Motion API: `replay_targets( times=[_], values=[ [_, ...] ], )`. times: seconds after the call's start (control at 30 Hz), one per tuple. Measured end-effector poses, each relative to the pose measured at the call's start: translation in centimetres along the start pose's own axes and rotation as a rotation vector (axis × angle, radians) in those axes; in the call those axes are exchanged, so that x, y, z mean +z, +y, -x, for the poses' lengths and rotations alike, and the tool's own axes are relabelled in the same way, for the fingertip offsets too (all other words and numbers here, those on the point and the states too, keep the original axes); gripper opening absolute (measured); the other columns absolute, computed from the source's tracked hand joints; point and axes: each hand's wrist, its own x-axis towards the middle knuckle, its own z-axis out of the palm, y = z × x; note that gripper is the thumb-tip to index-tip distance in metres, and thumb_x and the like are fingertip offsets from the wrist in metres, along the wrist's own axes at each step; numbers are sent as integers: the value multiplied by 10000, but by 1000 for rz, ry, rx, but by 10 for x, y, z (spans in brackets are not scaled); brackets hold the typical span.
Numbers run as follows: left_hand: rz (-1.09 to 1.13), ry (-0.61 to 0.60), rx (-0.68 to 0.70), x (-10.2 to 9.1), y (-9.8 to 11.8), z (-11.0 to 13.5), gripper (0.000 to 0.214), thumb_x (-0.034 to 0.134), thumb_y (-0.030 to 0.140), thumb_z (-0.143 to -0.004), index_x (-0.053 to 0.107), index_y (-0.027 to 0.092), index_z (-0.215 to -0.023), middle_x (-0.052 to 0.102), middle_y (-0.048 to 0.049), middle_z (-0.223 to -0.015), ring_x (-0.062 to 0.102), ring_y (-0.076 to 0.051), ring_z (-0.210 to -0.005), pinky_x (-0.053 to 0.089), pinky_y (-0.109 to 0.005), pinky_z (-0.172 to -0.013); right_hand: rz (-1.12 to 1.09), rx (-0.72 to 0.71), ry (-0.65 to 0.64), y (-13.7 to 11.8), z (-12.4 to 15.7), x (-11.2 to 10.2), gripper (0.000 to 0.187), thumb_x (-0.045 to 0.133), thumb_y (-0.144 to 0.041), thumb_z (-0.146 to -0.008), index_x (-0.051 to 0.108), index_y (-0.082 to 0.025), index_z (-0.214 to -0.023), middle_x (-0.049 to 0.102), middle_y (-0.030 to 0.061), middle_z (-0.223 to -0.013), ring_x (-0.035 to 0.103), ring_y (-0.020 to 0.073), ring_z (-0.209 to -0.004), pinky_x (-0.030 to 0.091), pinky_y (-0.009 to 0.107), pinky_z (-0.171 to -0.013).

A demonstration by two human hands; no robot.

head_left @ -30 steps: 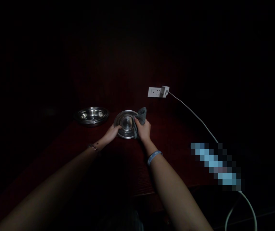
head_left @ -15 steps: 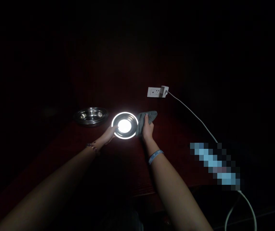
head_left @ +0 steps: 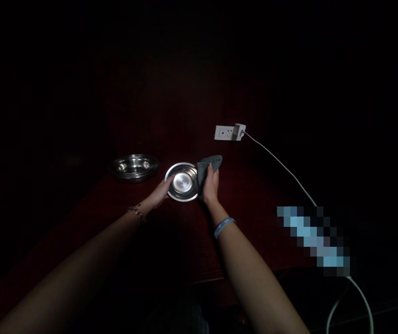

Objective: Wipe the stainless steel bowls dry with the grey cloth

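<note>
A shiny steel bowl [head_left: 184,182] is held in front of me, its inside facing me. My left hand [head_left: 159,193] grips its left rim, thumb over the edge and fingers underneath. On the other side, my right hand [head_left: 211,184] is closed on a grey-green cloth [head_left: 205,168], which covers the bowl's right rim. The fingers beneath the cloth are mostly hidden. To the left, a stack of similar steel bowls [head_left: 134,168] rests on the dark red table.
The dark red table [head_left: 251,232] lies under my arms. Behind it is a white wall socket [head_left: 224,133] with a plugged-in charger [head_left: 239,131]. From there a white cable [head_left: 278,161] runs down to a pixelated object [head_left: 313,241] at the right.
The bright glare on the bowl has faded, so its inside shows. My right hand and the cloth have shifted slightly left and now cover more of the bowl's right rim.
</note>
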Motion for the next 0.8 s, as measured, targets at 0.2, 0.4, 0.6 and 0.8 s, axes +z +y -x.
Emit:
replay_targets(
  times=[0.2, 0.4, 0.6, 0.8],
  values=[
    [6, -22, 28, 1, -2, -1, 536, 534, 592, -1031, 738, 182, -1309, 841, -163, -1202, 780, -329, -1193, 614, -474, -1068, 274, -106, 130, 2, -4, -4, 496, 281, -518, -1121, 646, -212, -1261, 653, 174, -1294, 607, 317, -1331, 399, 531, -1251],
    [-13, -69, 76, -2, -6, -4, 654, 544, 721, -986, 748, 192, -1312, 829, -186, -1223, 769, -356, -1217, 598, -512, -1089, 336, -118, 170, -5, -1, -8, 514, 358, -435, -1091, 573, -170, -1476, 579, 234, -1441, 501, 372, -1448, 329, 606, -1276],
    [-10, -68, 72, -3, -10, -10, 687, 564, 747, -970, 737, 178, -1314, 840, -183, -1184, 781, -361, -1189, 627, -486, -1040, 520, -347, -27, -20, 8, -14, 458, 518, -227, -984, 748, -292, -1375, 608, 112, -1246, 567, 309, -1197, 468, 486, -1136],
    [15, -29, 43, 0, -9, -12, 598, 582, 682, -998, 734, 190, -1302, 841, -175, -1212, 780, -344, -1222, 602, -496, -1091, 601, -428, -246, -19, 14, -12, 457, 576, -236, -991, 751, -315, -1406, 672, 80, -1203, 574, 282, -1134, 506, 403, -1054]
  ],
)
